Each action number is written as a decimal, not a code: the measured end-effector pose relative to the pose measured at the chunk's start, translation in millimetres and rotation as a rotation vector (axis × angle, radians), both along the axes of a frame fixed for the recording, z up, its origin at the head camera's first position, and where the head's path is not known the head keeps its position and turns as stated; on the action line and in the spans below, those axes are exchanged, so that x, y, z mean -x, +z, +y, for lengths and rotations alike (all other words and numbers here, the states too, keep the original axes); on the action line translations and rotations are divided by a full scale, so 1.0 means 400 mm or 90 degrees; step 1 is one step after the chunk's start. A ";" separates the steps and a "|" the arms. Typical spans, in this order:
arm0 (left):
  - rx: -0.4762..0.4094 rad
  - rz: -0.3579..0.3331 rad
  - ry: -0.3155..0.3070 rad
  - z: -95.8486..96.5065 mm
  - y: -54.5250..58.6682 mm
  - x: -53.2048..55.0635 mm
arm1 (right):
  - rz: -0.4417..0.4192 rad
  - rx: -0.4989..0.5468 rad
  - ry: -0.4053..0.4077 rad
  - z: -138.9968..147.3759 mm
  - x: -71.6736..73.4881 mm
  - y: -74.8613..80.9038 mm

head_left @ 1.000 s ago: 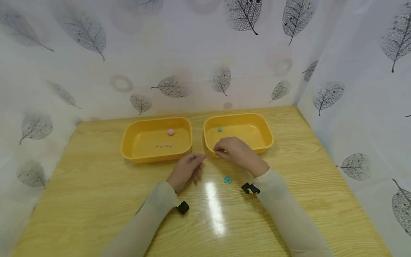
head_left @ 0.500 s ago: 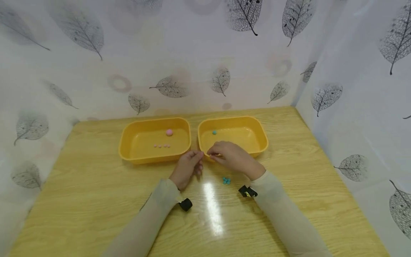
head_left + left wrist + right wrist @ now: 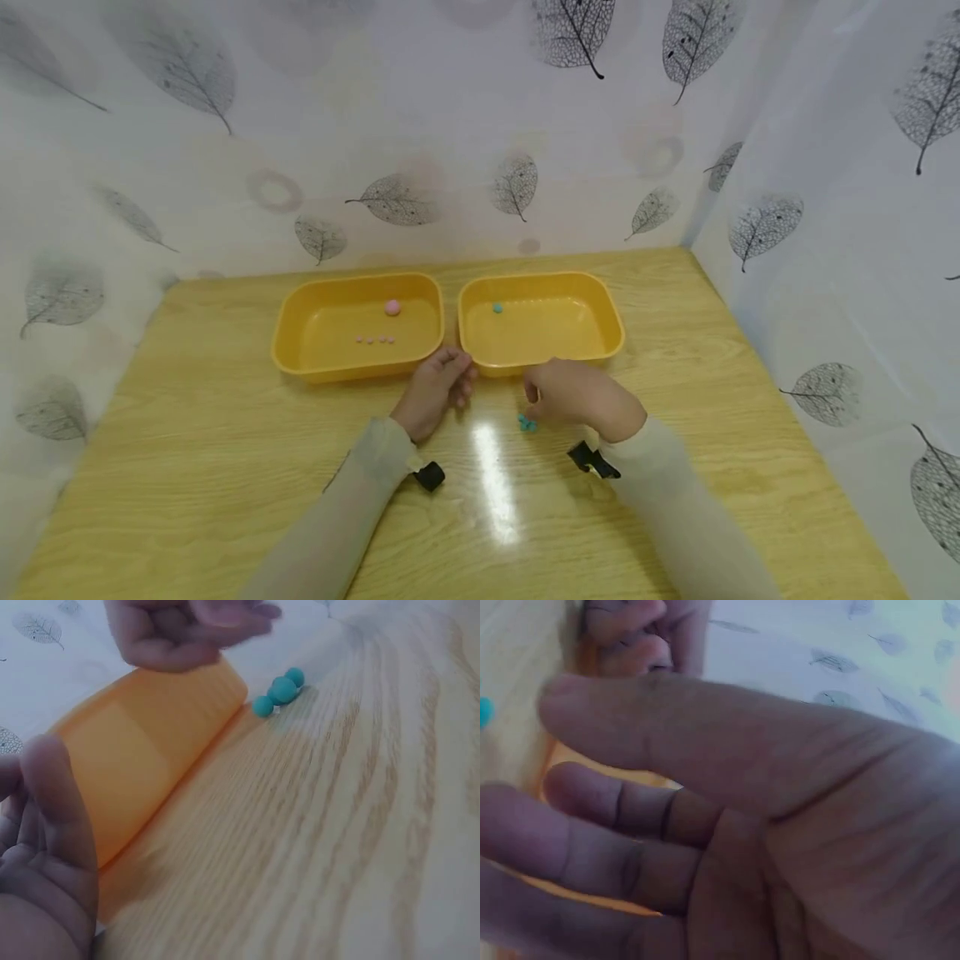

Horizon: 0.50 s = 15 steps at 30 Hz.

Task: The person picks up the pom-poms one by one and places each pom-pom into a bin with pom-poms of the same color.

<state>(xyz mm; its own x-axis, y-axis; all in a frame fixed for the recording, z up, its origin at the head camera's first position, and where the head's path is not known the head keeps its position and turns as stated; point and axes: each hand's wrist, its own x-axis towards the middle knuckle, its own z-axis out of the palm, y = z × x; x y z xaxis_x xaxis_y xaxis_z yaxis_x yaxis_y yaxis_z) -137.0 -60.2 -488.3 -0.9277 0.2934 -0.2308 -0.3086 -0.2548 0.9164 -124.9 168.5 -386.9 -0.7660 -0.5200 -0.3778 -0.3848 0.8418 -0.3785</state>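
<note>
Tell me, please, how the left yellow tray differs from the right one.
The left tray holds a larger pink ball and four small pink pieces; the right tray holds a teal piece. The left tray's larger pink ball sits toward its back right, whereas the right tray's teal piece sits toward its back left. Both are yellow, have rounded corners and stand upright on the table.

Trays (image 3: 360, 372): plain yellow-orange. Small balls (image 3: 283, 690): turquoise or pink. Surface (image 3: 225, 475): yellowish, with darker wood grain. Wall covering (image 3: 442, 100): white, printed with grey-black skeleton leaves. Sleeves (image 3: 690, 517): plain, apparently cream.
</note>
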 end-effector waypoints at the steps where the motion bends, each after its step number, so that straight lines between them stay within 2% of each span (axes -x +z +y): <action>1: -0.003 0.005 0.000 -0.001 0.002 0.000 | -0.012 -0.026 -0.011 -0.008 -0.005 -0.005; 3: -0.008 0.011 0.000 -0.002 0.005 -0.001 | -0.029 -0.048 -0.028 -0.018 -0.010 -0.016; 7: -0.012 0.017 -0.002 -0.002 0.003 -0.003 | -0.057 -0.049 -0.051 -0.033 -0.016 -0.037; 15: -0.012 0.031 -0.018 -0.009 -0.007 -0.004 | -0.046 -0.034 0.001 -0.059 -0.013 -0.057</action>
<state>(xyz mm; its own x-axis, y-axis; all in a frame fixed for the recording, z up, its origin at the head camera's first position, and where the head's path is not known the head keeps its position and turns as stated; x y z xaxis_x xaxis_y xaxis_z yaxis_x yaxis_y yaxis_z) -135.3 -63.8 -491.1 -0.9291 0.3236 -0.1793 -0.2705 -0.2637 0.9259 -119.7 145.0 -409.8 -0.7347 -0.4991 -0.4594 -0.3602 0.8609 -0.3593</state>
